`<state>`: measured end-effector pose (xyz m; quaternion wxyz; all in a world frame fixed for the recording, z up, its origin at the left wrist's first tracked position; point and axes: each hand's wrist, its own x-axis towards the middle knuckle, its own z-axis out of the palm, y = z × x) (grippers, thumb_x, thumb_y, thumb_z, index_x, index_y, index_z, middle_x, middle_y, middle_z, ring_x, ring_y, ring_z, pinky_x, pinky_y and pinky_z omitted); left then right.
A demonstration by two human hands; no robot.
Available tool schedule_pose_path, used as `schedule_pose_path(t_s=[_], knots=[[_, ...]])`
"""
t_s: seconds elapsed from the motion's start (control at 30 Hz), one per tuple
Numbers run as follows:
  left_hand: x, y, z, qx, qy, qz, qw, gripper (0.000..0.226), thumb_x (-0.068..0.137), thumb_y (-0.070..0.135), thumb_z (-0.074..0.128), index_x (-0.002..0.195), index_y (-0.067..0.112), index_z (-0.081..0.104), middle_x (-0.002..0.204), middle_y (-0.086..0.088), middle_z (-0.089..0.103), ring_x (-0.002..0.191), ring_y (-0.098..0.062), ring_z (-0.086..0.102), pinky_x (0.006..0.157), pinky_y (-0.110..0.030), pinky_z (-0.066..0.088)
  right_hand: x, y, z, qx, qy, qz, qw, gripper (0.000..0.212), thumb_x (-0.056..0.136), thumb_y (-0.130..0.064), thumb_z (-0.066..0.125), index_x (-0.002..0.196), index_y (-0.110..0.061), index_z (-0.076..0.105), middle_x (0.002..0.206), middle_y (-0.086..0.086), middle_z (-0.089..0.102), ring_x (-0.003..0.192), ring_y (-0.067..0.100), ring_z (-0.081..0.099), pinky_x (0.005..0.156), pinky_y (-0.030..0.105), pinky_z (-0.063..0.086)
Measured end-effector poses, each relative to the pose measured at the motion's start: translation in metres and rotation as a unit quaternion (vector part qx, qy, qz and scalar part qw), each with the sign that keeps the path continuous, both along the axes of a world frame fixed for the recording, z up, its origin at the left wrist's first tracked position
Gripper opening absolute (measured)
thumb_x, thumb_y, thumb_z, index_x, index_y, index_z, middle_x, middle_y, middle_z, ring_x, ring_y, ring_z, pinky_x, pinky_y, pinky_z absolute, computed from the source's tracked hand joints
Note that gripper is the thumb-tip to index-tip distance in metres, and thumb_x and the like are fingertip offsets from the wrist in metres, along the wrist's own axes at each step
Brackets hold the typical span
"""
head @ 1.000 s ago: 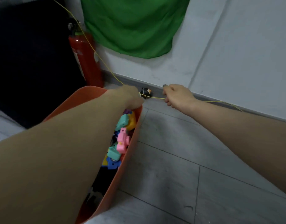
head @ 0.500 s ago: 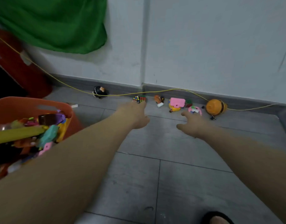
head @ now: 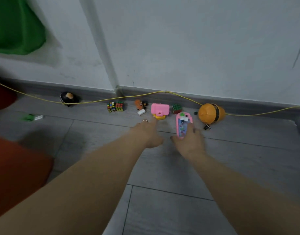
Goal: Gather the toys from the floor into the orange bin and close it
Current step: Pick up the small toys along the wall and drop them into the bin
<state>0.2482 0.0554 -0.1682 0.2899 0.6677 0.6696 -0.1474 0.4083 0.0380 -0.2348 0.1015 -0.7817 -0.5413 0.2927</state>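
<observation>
I am gripping the pink toy phone (head: pixel 182 125) in my right hand (head: pixel 188 141) while my open left hand (head: pixel 148 133) is reaching at twelve o'clock for the pink camera (head: pixel 160 110). I should pinch its body firmly. The orange bin (head: pixel 18 167) is waiting at nine o'clock.

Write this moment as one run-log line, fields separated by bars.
phase: gathering | right hand: holding pink toy phone | left hand: reaching pink camera toy | orange bin: left edge

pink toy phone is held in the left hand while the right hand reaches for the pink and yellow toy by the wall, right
Hands are swapped. In the head view the right hand holds the pink toy phone, while the left hand reaches for the pink and yellow toy by the wall.
</observation>
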Motion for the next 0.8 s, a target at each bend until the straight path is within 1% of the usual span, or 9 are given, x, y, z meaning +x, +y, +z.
schedule_pose_path(t_s=[0.1,0.2,0.3,0.4,0.5,0.57,0.63,0.7,0.8], knots=[[0.011,0.001,-0.013,-0.011,0.002,-0.006,1.0,0.088,0.082,0.047,0.064,0.152,0.027,0.014,0.15,-0.015,0.031,0.132,-0.035,0.041,0.104,-0.048,0.041,0.001,0.004,-0.01,0.074,-0.019,-0.005,0.997,0.054,0.088,-0.032,0.059,0.135,-0.009,0.045,0.125,0.017,0.054,0.115,0.036,0.048,0.093,0.041,0.045],[0.011,-0.001,-0.021,-0.017,0.002,-0.009,1.0,0.09,0.081,0.05,0.065,0.152,0.03,0.012,0.15,-0.014,0.029,0.133,-0.034,0.039,0.105,-0.047,0.041,0.0,0.009,-0.011,0.114,-0.01,-0.049,0.992,0.032,0.092,-0.024,0.052,0.118,-0.007,0.056,0.114,0.015,0.06,0.108,0.033,0.054,0.086,0.042,0.049],[0.005,-0.004,-0.024,-0.024,-0.002,-0.006,1.0,0.094,0.079,0.051,0.068,0.152,0.031,0.011,0.151,-0.013,0.028,0.134,-0.033,0.039,0.105,-0.047,0.041,-0.003,0.01,-0.011,0.117,0.024,-0.048,0.992,0.024,0.096,-0.022,0.047,0.115,-0.01,0.056,0.101,0.014,0.065,0.093,0.032,0.061,0.071,0.04,0.052],[-0.002,-0.005,-0.019,-0.028,0.002,-0.011,1.0,0.094,0.08,0.049,0.069,0.153,0.029,0.012,0.152,-0.013,0.027,0.135,-0.032,0.038,0.106,-0.046,0.042,-0.002,0.01,-0.004,0.108,0.024,-0.06,0.992,0.027,0.099,-0.021,0.044,0.123,-0.011,0.052,0.103,0.014,0.064,0.083,0.025,0.056,0.063,0.033,0.043],[-0.005,-0.011,-0.015,-0.012,0.036,-0.066,0.997,0.082,0.087,0.046,0.062,0.151,0.024,0.016,0.15,-0.014,0.03,0.134,-0.033,0.038,0.105,-0.047,0.042,-0.002,0.001,0.0,0.088,0.011,-0.059,0.994,0.028,0.095,-0.025,0.055,0.114,-0.007,0.046,0.113,0.014,0.052,0.083,0.022,0.047,0.064,0.032,0.037],[-0.008,-0.014,-0.013,-0.007,0.064,-0.116,0.991,0.078,0.09,0.044,0.058,0.152,0.023,0.015,0.152,-0.014,0.028,0.135,-0.033,0.037,0.106,-0.048,0.04,-0.005,-0.011,-0.003,0.043,-0.011,-0.002,0.999,0.035,0.092,-0.03,0.059,0.114,-0.009,0.043,0.116,0.013,0.048,0.085,0.023,0.049,0.065,0.031,0.039],[-0.009,-0.011,-0.012,-0.011,0.076,-0.145,0.986,0.078,0.092,0.044,0.057,0.153,0.023,0.013,0.153,-0.015,0.027,0.136,-0.033,0.036,0.106,-0.047,0.04,-0.005,-0.02,-0.008,0.013,-0.022,0.05,0.998,0.036,0.091,-0.026,0.06,0.12,-0.01,0.046,0.12,0.013,0.047,0.095,0.026,0.056,0.071,0.032,0.046],[-0.008,0.001,-0.009,-0.018,0.072,-0.142,0.987,0.08,0.092,0.044,0.057,0.154,0.023,0.01,0.153,-0.015,0.026,0.135,-0.033,0.037,0.106,-0.047,0.04,-0.003,-0.019,-0.011,-0.007,-0.016,0.078,0.997,0.036,0.09,-0.015,0.057,0.125,-0.01,0.05,0.123,0.015,0.051,0.107,0.03,0.057,0.084,0.033,0.049],[-0.004,0.024,-0.006,-0.006,0.046,-0.098,0.994,0.08,0.092,0.038,0.057,0.154,0.019,0.009,0.152,-0.019,0.029,0.132,-0.035,0.042,0.104,-0.045,0.043,-0.002,-0.014,-0.011,-0.038,-0.027,0.094,0.994,0.039,0.089,-0.009,0.054,0.128,-0.01,0.053,0.125,0.015,0.053,0.11,0.031,0.057,0.092,0.034,0.05]])
